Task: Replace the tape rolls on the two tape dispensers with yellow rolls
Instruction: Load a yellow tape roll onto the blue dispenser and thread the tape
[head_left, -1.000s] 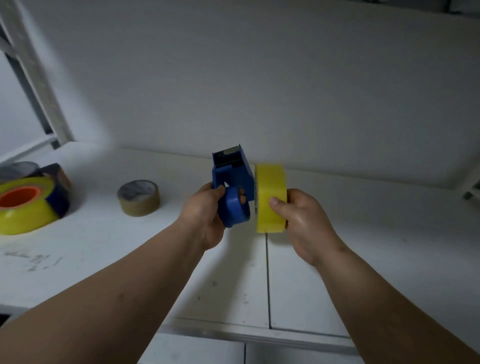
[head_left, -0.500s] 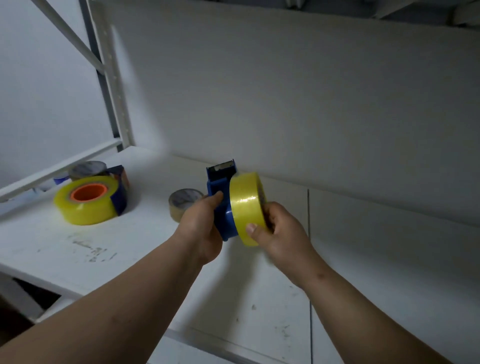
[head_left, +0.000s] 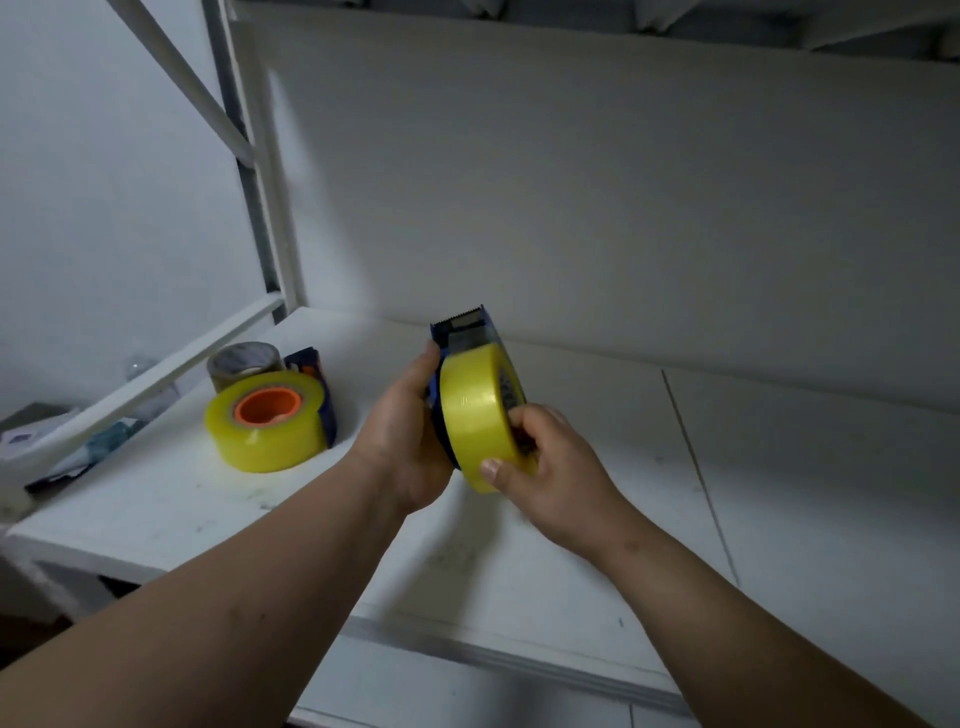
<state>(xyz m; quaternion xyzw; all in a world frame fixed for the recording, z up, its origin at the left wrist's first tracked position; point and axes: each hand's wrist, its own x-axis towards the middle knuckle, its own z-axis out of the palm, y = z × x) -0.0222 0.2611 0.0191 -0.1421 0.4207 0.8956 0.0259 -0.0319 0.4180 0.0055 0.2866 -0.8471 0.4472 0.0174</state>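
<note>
the left hand (head_left: 402, 441) curls round the blue dispenser (head_left: 470, 332), thumb up along its near edge, holding it above the white shelf (head_left: 779, 519). the right hand (head_left: 545, 467) grips the yellow roll (head_left: 475, 415) against the dispenser's right side, thumb on the glossy outer band, fingers curled round its far face. the dispenser's toothed blade points up. to the left, on the shelf, lie a bigger yellow roll with an orange core (head_left: 267, 421), a second dispenser (head_left: 322, 384) touching it and a grey roll (head_left: 241, 361) behind.
</note>
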